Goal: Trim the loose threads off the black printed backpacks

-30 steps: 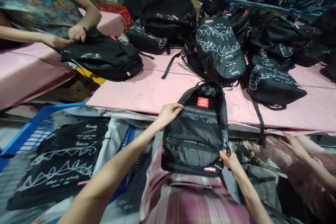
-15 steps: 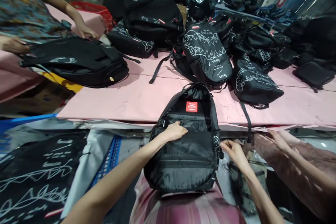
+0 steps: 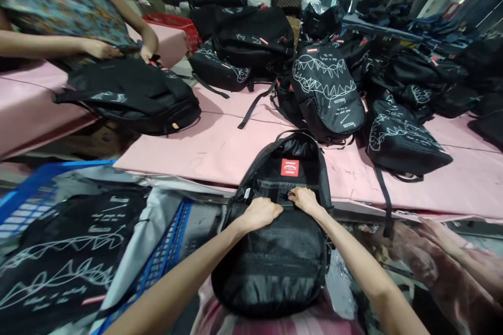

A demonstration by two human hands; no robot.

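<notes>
An opened black backpack (image 3: 275,272) rests on my lap and leans against the table edge, its inside facing me. A red label (image 3: 290,167) shows on the inner back panel. My left hand (image 3: 261,214) is closed on the upper edge of the backpack's inner fabric. My right hand (image 3: 304,201) is also inside, fingers pinched at the inner pocket a little to the right of my left hand. What lies between the right fingertips is too small to make out.
Several black backpacks with white scribble prints (image 3: 330,89) lie on the pink table (image 3: 220,152). At left, a co-worker's hands (image 3: 104,49) handle another backpack (image 3: 137,94). A blue basket (image 3: 23,209) holds a printed backpack (image 3: 78,251). Another person's arm (image 3: 451,241) is at right.
My right hand has moved from outside the backpack's right side into its inner pocket. My left hand stays inside, now more tightly closed. The co-worker's left-side hand has moved along their backpack.
</notes>
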